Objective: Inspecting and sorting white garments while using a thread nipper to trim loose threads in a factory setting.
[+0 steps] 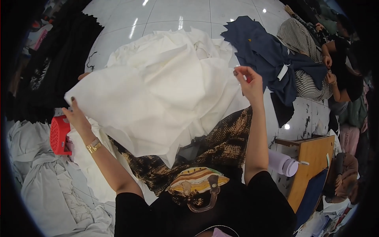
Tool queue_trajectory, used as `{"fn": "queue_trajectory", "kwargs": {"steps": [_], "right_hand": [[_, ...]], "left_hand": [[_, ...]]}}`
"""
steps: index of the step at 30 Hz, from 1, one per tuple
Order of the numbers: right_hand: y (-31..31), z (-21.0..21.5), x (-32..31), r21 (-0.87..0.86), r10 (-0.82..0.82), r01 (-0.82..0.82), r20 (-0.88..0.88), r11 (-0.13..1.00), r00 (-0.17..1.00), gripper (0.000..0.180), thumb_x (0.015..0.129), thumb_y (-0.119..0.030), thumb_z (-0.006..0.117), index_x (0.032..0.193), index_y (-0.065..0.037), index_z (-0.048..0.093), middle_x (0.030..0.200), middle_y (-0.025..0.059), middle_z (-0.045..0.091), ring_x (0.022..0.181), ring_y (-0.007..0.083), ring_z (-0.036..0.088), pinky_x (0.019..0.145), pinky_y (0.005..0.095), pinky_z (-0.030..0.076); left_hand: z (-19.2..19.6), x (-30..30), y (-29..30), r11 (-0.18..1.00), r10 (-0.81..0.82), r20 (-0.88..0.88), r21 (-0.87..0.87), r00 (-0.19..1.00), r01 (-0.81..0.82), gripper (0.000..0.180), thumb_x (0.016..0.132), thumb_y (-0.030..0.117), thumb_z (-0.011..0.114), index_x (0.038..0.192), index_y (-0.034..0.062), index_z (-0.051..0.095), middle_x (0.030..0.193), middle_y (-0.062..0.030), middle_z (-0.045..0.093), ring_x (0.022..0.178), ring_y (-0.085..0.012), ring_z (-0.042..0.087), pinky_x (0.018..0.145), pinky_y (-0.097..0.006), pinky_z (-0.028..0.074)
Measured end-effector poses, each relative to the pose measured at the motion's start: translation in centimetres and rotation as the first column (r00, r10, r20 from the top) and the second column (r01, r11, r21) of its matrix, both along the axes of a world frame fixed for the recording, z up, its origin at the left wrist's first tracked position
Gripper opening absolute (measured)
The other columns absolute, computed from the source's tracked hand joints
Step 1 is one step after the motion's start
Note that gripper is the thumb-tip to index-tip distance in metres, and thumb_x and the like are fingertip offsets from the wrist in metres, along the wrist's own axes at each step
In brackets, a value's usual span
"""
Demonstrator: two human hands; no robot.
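A large sheet of white cloth (118,98) spreads in front of me, over a heap of more white fabric (189,43). My left hand (79,118), with a gold watch at the wrist, grips the cloth near its left corner; some of its fingers are hidden by the cloth. At the cloth's right edge my right hand (251,81) is closed, the fingertips pinched at the border. A small patch of skin (83,76) shows behind the upper left edge; whose it is I cannot tell. Patterned brown and black fabric (225,134) lies across my lap.
A red plastic stool (60,135) and grey-white cloth (43,177) are at left, below black fabric (55,67). Navy pieces (272,55) lie at right beside a person in black (343,63). A lilac bottle (282,162) stands near a wooden table (308,158).
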State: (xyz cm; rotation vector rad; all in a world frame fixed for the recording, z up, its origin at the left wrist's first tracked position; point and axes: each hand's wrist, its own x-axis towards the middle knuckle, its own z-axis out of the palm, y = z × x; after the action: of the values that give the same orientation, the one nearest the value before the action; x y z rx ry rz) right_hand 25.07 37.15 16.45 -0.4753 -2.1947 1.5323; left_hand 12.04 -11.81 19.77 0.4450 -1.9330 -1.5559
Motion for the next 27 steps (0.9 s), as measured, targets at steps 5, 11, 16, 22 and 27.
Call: {"fn": "queue_trajectory", "kwargs": {"steps": [5, 11, 16, 22, 27], "right_hand": [[-3.0, -1.6, 3.6, 0.207, 0.183, -0.205, 0.121, 0.957, 0.976, 0.026, 0.073, -0.005, 0.064, 0.098, -0.012, 0.063, 0.104, 0.004, 0.061, 0.068, 0.0124, 0.058, 0.061, 0.0236, 0.045], [-4.2, -3.2, 2.5, 0.521, 0.263, -0.319, 0.18, 0.792, 0.948, 0.035, 0.072, 0.005, 0.059, 0.104, -0.011, 0.059, 0.099, 0.0047, 0.06, 0.058, 0.0113, 0.051, 0.058, 0.0212, 0.043], [-2.0, 3.0, 0.6, 0.107, 0.272, -0.256, -0.173, 0.961, 0.947, 0.012, 0.083, 0.004, 0.05, 0.09, -0.003, 0.057, 0.067, -0.0031, 0.052, 0.048, -0.0004, 0.038, 0.039, 0.0162, 0.028], [-4.7, 10.5, -7.4, 0.289, 0.347, -0.25, -0.362, 0.924, 0.865, 0.01, 0.078, -0.003, 0.059, 0.088, -0.001, 0.061, 0.078, 0.0053, 0.061, 0.064, 0.0095, 0.053, 0.058, 0.0212, 0.042], [-7.7, 5.8, -13.2, 0.598, 0.195, 0.049, -0.336, 0.8, 0.922, 0.016, 0.074, -0.011, 0.062, 0.09, -0.007, 0.063, 0.082, 0.0129, 0.061, 0.069, 0.0256, 0.06, 0.064, 0.0328, 0.047]], "left_hand": [[-0.3, 9.9, 13.5, 0.626, -0.435, 0.31, -0.571, 0.845, 0.531, 0.03, 0.071, 0.018, 0.072, 0.091, 0.0027, 0.057, 0.096, -0.0106, 0.057, 0.092, -0.0247, 0.055, 0.081, -0.034, 0.042], [-2.4, 16.3, 13.8, 0.033, -0.528, 0.661, -0.612, 0.534, 0.79, 0.017, 0.068, 0.011, 0.07, 0.081, 0.0087, 0.06, 0.088, -0.006, 0.056, 0.093, -0.0267, 0.049, 0.082, -0.038, 0.038], [3.6, 13.8, 9.7, 0.633, -0.719, 0.396, 0.032, 0.571, 0.774, 0.012, 0.086, 0.003, 0.05, 0.098, 0.004, 0.054, 0.085, 0.003, 0.051, 0.074, -0.0028, 0.045, 0.064, -0.016, 0.039], [8.6, 7.7, 7.8, 0.745, -0.507, 0.052, -0.476, 0.861, 0.467, 0.012, 0.089, 0.008, 0.047, 0.099, 0.0028, 0.053, 0.084, -0.0028, 0.057, 0.075, -0.0075, 0.051, 0.07, -0.02, 0.041], [2.3, 2.3, 5.6, 0.583, -0.346, 0.267, -0.69, 0.899, 0.429, 0.017, 0.081, 0.008, 0.056, 0.097, 0.0041, 0.057, 0.087, -0.013, 0.061, 0.075, -0.0253, 0.058, 0.07, -0.032, 0.045]]}}
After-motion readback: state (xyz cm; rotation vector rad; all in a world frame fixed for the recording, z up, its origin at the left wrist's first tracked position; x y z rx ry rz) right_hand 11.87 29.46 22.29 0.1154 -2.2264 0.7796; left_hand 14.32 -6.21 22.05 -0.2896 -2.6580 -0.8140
